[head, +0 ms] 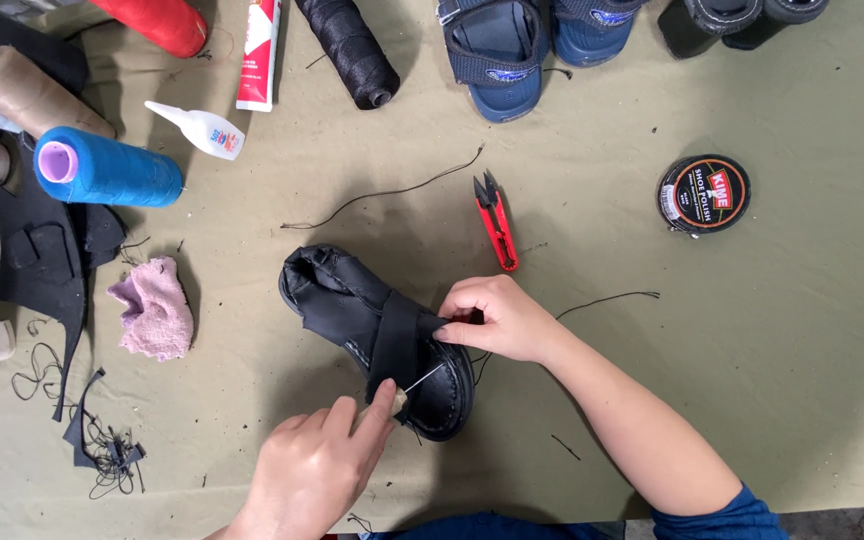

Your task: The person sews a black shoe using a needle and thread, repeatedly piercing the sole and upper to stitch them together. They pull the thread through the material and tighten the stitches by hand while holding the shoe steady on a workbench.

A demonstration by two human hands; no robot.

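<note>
4 thread spools point(107, 167), 2 glue tubes point(202, 129), 1 snips point(497, 222), 1 polish tin point(704, 194), 1 blk sandal point(377, 335)

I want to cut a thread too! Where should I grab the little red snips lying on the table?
Best to take the red snips by the red handle end, the part lying closest to the black shoe. The dark pointed blades face the far side of the table, so coming in from the near side probably keeps fingers off the sharp tips. They lie flat with nothing touching them, so pinch the two red sides.

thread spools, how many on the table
4 clearly: a blue spool at left, a tan one above it, a red one and a black one along the top edge. More may lie cropped at far left.
</note>
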